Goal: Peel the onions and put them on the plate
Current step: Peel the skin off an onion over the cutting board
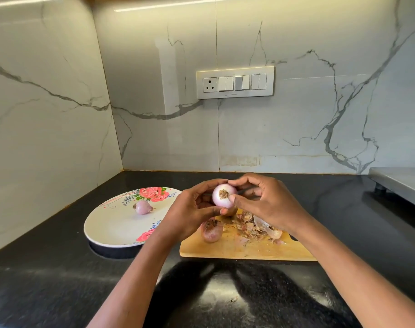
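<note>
Both hands hold a peeled pale-pink onion [221, 195] above the wooden cutting board [246, 248], its brown root end facing me. My left hand [192, 209] cups it from the left with curled fingers. My right hand [264, 202] pinches it between thumb and fingers, and a thin dark blade or handle shows behind those fingers. One peeled onion [142, 207] lies on the flowered plate [107, 229]. An unpeeled onion [211, 230] rests on the board below my left hand, and another is partly hidden under the held one.
Loose onion skins [256, 227] are piled on the board's right half. The black counter [59, 268] runs into a marble-walled corner. A switch panel [234, 82] is on the back wall. A steel stand [400, 183] sits at the far right.
</note>
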Available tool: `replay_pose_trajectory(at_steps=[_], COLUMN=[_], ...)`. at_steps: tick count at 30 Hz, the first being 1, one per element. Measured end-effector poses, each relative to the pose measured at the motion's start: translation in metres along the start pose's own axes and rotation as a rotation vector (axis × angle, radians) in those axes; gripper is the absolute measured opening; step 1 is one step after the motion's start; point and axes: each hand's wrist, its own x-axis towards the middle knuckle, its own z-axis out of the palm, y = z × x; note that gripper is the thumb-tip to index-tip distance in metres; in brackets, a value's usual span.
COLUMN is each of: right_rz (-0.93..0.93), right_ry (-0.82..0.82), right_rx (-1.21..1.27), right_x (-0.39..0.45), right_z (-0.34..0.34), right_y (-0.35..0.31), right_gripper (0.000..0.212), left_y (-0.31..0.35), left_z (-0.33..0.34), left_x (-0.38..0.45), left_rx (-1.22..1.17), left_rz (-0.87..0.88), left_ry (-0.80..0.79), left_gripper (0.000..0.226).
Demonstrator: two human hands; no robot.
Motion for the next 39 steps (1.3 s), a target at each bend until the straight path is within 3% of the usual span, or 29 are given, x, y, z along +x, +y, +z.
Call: replay_pose_trajectory(at_steps=[7,13,21,25,32,36,39], right_rz=[0.015,0.012,0.048,0.040,0.060,0.054,0.043], right_ry=[-0.005,-0.022,-0.039,-0.041,-0.016,-0.040,-0.019], right_rx=[0.012,-0.013,0.087,0.004,0.021,-0.031,-0.032], right_x=[0.000,-0.004,-0.003,-0.006,-0.003,-0.007,-0.006], right_z=[-0.005,-0.004,-0.012,-0.006,-0.007,-0.004,-0.006], right_y=[0.000,-0.003,0.004,-0.001,0.003,0.000,0.000], right_gripper=[0.018,0.027,0.014,0.024,0.014,0.023,0.019], left_y=[0.002,0.003,0.004,0.004,0.002,0.001,0.001], left_z=[0.000,0.000,-0.001,-0.001,-0.002,-0.001,-0.002], left_x=[-0.002,-0.002,-0.004,-0.003,-0.004,-0.004,-0.004], left_rx=[-0.007,-0.010,-0.053,-0.039,-0.037,-0.037,-0.045], left_rz=[0.010,0.013,0.015,0.017,0.017,0.016,0.016], left_ry=[-0.003,-0.015,-0.035,-0.040,-0.038,-0.044,-0.038], left_gripper=[0.061,0.057,0.054,0.053,0.054,0.054,0.053])
